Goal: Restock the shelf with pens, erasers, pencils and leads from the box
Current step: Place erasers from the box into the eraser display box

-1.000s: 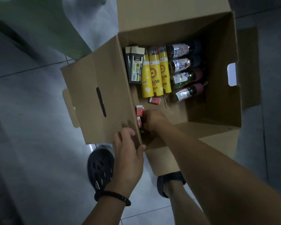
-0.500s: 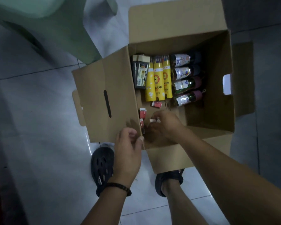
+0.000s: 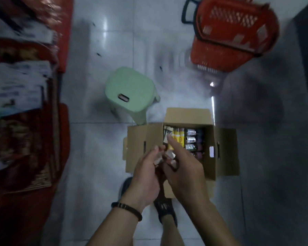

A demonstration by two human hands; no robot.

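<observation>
Both hands have come up out of the box (image 3: 185,115), now over its near left edge. My left hand (image 3: 146,176) grips small erasers (image 3: 158,159); my right hand (image 3: 185,174) pinches them too, forefinger straight. Stool (image 3: 130,89) sits just beside the box's far left corner. Bare floor (image 3: 96,157) separates box and shelf (image 3: 21,89); basket (image 3: 229,32) well apart.

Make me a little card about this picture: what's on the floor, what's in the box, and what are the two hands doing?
Floor: cardboard box, green stool, red basket
In the box: yellow tubes, bottles
Left hand: holds small packets above the box
Right hand: close against the packets, forefinger straight; grip too blurred to tell
Left side: shelf, goods blurred
</observation>
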